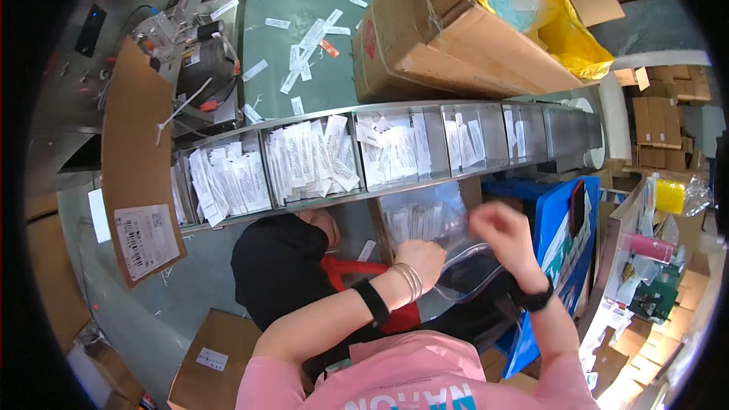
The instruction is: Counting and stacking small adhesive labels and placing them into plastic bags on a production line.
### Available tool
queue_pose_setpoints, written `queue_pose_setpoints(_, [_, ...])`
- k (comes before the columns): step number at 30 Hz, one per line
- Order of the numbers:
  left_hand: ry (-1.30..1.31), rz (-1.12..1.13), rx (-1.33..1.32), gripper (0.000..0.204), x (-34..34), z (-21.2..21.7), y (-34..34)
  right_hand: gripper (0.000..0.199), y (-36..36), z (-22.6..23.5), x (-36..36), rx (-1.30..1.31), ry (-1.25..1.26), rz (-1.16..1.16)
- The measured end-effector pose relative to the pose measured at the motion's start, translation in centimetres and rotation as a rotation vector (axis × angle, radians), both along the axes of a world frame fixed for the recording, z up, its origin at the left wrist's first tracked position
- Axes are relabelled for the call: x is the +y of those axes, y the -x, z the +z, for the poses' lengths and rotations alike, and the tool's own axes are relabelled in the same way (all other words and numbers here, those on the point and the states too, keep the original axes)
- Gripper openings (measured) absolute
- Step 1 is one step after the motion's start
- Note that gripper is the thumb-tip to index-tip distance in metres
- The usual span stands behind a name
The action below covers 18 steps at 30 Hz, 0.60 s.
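Observation:
A clear plastic bag [472,267] hangs over my lap, its edges loose and catching the light. My left hand [422,261], with bangles on the wrist, is closed on the bag's left edge. Just above the bag's right side is my right hand [505,234], a black watch at its wrist. Its fingers are curled in and slightly blurred, so what they pinch, if anything, is hidden. Beyond both hands, a clear bag of white printed strips [418,220] lies in an open cardboard box [381,237].
A metal trough [311,203] with compartments of white strips crosses ahead. Behind it stands a big carton [456,53] with a yellow liner. Blue panels [543,220] lean at my right, near a cluttered bench [615,258]. Machinery [201,68] is far left; loose strips [304,45] litter the green floor.

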<state>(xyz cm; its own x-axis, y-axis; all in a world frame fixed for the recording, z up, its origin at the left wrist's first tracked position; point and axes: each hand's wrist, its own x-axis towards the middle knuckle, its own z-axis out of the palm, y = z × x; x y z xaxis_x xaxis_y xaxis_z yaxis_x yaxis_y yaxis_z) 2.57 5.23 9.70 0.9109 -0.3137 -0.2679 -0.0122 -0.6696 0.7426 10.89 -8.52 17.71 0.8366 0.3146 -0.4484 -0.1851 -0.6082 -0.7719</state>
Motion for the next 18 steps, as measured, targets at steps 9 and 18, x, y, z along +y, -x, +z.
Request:
queue_pose_setpoints(9, [-0.085,-0.130,-0.142,0.025,-3.1,-3.9,0.5,0.026,-6.3,-11.5,16.4,-0.776,0.503,0.527])
queue_pose_setpoints(18, [-0.138,-0.316,0.026,0.015,-0.3,-0.1,0.1,0.046,-8.4,-6.8,13.8,-0.082,0.528,0.228])
